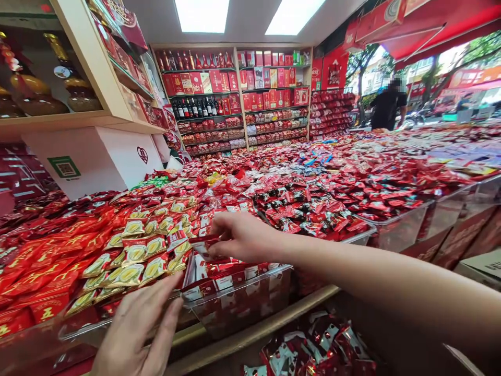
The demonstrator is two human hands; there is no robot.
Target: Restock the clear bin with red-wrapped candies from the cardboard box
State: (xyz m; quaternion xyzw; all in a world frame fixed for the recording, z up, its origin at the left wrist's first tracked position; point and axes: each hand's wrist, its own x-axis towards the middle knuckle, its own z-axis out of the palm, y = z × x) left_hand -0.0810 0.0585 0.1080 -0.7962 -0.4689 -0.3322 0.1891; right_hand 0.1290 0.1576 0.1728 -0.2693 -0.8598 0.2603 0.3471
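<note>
Low at the bottom left of the frame, the person's left hand (pixel 136 326) rests with fingers loosely spread and nothing in its grip, its fingertips touching the rim of a clear plastic bin (pixel 250 284) at the front edge of the table (pixel 242 339). Just above it, near the middle of the frame, the right hand (pixel 240 237) pinches a small red and white wrapped sweet (pixel 203 244) between thumb and fingers, right over the heaped red and white packets in that bin. To the left lie gold and red sweet packets (pixel 136 256). At the back stands a wooden shelf of red boxes and dark bottles (pixel 235 99), and a person in dark clothes (pixel 387 107) stands at the upper right.
</note>
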